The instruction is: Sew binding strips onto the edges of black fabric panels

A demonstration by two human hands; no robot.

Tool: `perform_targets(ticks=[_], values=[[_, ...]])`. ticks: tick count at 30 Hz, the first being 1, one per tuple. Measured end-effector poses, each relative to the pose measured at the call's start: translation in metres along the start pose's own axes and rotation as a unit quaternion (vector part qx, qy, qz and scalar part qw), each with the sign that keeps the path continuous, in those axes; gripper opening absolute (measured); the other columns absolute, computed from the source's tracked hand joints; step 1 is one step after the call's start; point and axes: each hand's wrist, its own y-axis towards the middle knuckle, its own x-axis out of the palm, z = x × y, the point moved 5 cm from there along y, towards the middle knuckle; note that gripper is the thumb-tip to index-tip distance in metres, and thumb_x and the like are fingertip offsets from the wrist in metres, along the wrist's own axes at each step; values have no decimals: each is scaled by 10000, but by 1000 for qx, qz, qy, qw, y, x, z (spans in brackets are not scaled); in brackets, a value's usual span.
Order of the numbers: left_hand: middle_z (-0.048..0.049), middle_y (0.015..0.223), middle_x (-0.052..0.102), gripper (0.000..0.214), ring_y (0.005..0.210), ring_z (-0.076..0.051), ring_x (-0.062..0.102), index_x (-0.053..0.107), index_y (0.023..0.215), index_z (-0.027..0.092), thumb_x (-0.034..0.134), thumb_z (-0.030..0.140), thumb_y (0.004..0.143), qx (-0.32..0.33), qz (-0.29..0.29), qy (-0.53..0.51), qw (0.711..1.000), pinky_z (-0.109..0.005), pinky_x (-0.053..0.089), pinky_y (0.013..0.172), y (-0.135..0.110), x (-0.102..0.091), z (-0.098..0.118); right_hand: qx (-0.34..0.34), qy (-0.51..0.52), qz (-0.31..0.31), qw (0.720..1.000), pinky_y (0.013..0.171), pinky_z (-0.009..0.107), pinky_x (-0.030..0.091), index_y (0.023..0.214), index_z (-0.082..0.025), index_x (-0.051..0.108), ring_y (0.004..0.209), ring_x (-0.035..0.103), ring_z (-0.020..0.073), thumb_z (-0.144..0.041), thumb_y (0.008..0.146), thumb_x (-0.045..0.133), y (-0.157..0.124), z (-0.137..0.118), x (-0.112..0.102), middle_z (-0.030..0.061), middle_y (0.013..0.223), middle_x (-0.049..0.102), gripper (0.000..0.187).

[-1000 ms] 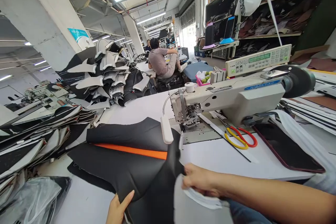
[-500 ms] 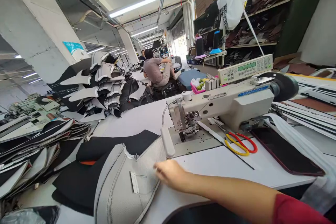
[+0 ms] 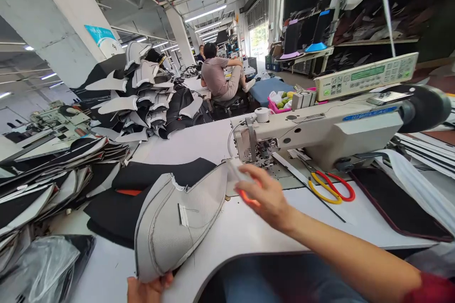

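On the white table lies a curved grey mesh fabric piece (image 3: 185,218) with sewn seams, a white tag and loose threads. My left hand (image 3: 149,289) is closed on its lower edge, fingers partly hidden under it. My right hand (image 3: 265,196) is at the right of the fabric, in front of the sewing machine (image 3: 291,135), close to its white guard (image 3: 236,168). Its fingers are curled around a small red-orange thing (image 3: 250,199), blurred and mostly covered. Black fabric pieces (image 3: 159,175) lie behind the grey one.
Scissors with red and yellow handles (image 3: 330,187) and a dark phone (image 3: 398,203) lie right of the machine head. Stacked cut pieces (image 3: 46,184) and a clear plastic bag (image 3: 42,265) are at left. A seated person (image 3: 220,75) is beyond the table.
My right hand has lifted off the grey fabric's right edge towards the machine, a red-orange thing now showing in it. My left hand has come into view at the fabric's lower edge. The view has shifted.
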Motion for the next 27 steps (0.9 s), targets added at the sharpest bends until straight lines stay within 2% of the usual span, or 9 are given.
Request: perform_targets(ticks=[3,6,9,12,15,18,21,24,27], values=[[-12,516,602,500,471,-179,510,578,610,192,729,581,334,54,10,34,998,-310,404,465,-5,3,-1,70,30,79,994,777,320,453,898,-227,559,929,509,179,-156,802,511,-10,33,-38,74,1000,498,129],[26,486,561,431,453,-146,499,524,649,182,765,452,416,65,46,65,995,-274,395,457,-7,6,-6,202,72,159,964,793,390,438,993,-224,535,886,512,198,-255,762,579,-30,83,-60,69,964,507,237],[52,520,549,442,445,-117,488,500,741,182,749,437,480,71,70,59,993,-244,383,440,-8,11,-8,343,187,161,906,674,346,458,1031,-204,519,680,507,147,-345,729,605,-51,133,-47,28,817,509,344],[73,592,550,477,420,-91,475,504,853,191,734,436,515,87,79,49,992,-221,355,402,-10,16,-5,413,288,170,847,574,276,431,977,-193,504,607,467,111,-390,646,655,-64,162,-24,-5,758,488,413],[90,537,500,425,402,-84,469,509,779,180,733,431,520,63,88,71,992,-209,339,386,-12,18,-6,455,331,172,809,504,231,386,920,-195,477,645,484,118,-391,588,689,-71,169,-9,8,807,494,440],[88,541,505,408,383,-65,440,531,752,161,733,429,521,29,81,89,992,-203,313,370,-13,19,-10,489,370,152,775,456,213,355,900,-200,467,600,476,107,-417,668,627,-81,156,3,10,791,489,355],[63,625,557,438,384,-46,425,558,808,146,738,419,517,16,80,66,995,-197,300,361,-14,21,-13,529,409,-18,743,420,206,347,818,-175,473,515,456,91,-432,759,521,-99,123,28,9,711,492,268],[49,619,557,367,392,-42,428,546,741,136,740,374,540,6,67,37,997,-185,306,360,-19,32,-8,432,367,-248,785,477,242,423,810,-156,505,577,516,127,-356,798,475,-108,76,55,37,706,530,202],[46,578,549,309,389,-45,437,542,721,137,724,343,579,31,38,26,998,-173,310,356,-23,53,11,194,263,-298,897,707,329,479,1003,-155,503,877,538,188,-239,811,461,-91,29,68,112,982,540,213]])
